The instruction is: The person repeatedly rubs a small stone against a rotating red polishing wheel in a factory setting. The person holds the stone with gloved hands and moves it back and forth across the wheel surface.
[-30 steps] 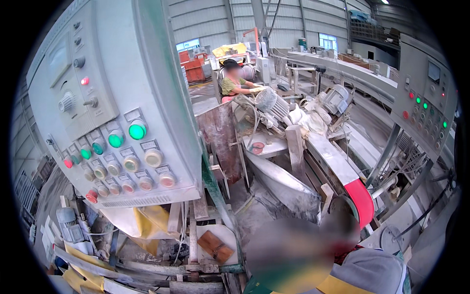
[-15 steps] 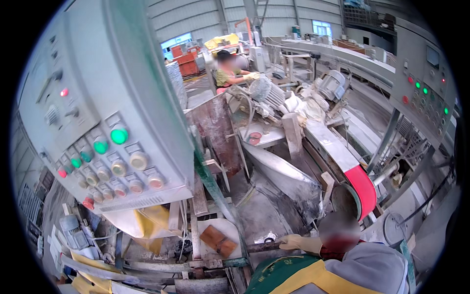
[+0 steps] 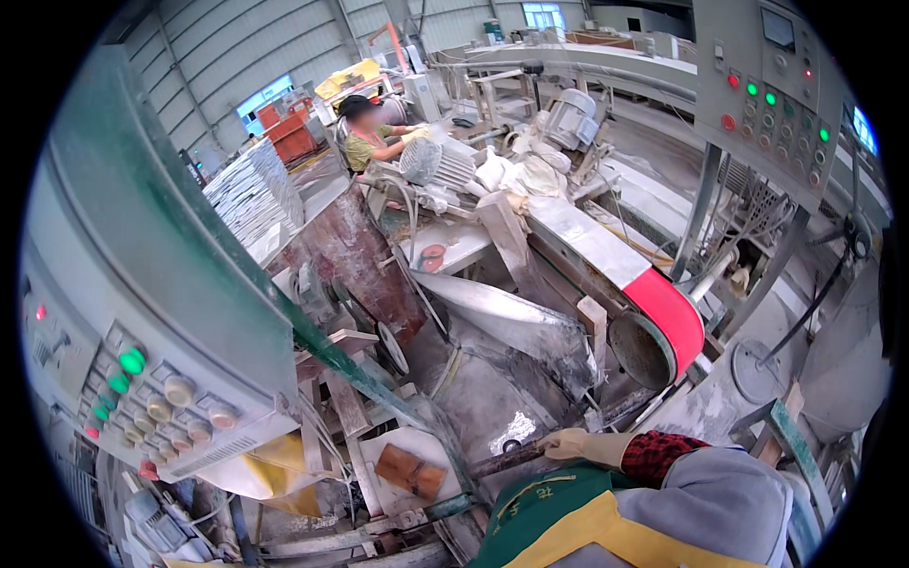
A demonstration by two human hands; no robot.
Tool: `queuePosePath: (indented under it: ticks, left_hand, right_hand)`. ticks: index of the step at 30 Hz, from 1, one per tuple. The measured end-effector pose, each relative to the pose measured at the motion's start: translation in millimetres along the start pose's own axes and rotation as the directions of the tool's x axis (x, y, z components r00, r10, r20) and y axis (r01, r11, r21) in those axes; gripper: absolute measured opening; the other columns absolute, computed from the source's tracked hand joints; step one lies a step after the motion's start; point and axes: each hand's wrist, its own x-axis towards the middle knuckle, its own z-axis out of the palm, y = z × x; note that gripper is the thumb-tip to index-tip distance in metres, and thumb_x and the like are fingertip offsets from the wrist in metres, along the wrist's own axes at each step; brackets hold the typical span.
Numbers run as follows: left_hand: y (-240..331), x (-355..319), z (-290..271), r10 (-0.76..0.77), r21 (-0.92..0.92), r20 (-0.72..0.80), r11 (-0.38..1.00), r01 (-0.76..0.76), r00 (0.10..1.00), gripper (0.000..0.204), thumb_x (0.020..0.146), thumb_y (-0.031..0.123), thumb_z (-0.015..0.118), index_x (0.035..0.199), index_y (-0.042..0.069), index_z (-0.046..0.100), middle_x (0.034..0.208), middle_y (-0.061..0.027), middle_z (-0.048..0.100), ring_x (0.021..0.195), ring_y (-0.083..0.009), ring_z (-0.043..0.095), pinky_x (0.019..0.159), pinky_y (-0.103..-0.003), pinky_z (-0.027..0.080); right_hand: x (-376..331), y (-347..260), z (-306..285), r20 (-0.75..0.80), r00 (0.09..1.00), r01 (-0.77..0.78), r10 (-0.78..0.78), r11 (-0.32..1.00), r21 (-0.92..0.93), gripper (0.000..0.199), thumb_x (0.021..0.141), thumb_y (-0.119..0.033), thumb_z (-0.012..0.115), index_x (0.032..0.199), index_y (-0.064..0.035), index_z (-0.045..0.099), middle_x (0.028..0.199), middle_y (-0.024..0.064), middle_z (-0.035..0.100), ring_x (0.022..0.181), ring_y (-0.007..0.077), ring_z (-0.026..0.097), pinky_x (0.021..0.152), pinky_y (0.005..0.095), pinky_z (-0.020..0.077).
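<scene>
My right hand (image 3: 579, 445), in a pale glove with a red-and-black plaid cuff, is closed around the end of a dark, worn bar (image 3: 507, 461). A small dark ring (image 3: 512, 446) is close to the fingers. Beside the forearm, my green apron (image 3: 540, 506) with yellow trim and a grey sleeve fill the lower edge. My left hand is not in view. Beyond the bar are a dusty grey chute (image 3: 521, 317) and a conveyor's end roller (image 3: 644, 348) under a red belt (image 3: 677, 317).
A grey control cabinet (image 3: 170, 275) with lit buttons stands close at left; another control panel (image 3: 772, 95) is at upper right. A co-worker (image 3: 365, 133) in a dark cap reaches toward a large motor (image 3: 437, 164). A green diagonal bar (image 3: 355, 364) crosses the left middle.
My view has turned, so the cabinet and machinery sit farther left and lower or higher in the picture. My right hand stays on the bar; more of the plaid cuff shows.
</scene>
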Motion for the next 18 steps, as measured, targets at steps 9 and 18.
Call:
queuePosePath:
  ticks: [9,18]
  left_hand:
    - [13,-17,-14,0.041,0.003,-0.024,0.999,-0.041,0.999,0.084,0.095,0.065,0.043,0.143,-0.005,0.045,0.143,-0.0300,0.045,0.128,-0.0434,0.048,0.099,-0.057,0.045]
    - [26,-55,-23,0.112,-0.045,-0.071,0.992,-0.115,0.991,0.080,0.096,0.060,0.045,0.139,-0.007,0.047,0.141,-0.0304,0.046,0.128,-0.0436,0.047,0.099,-0.058,0.045]
  right_hand:
    - [-5,0,-17,-0.008,1.000,0.002,-0.002,0.999,-0.032,0.051,0.086,-0.044,0.053,0.135,-0.0289,0.060,0.105,0.0073,0.071,0.095,0.0284,0.068,0.084,0.0396,0.0528]
    - [27,11,-18,0.056,0.997,0.057,-0.050,0.991,-0.122,0.050,0.086,-0.043,0.054,0.133,-0.0285,0.061,0.116,0.0056,0.071,0.104,0.0267,0.068,0.090,0.0385,0.0531]
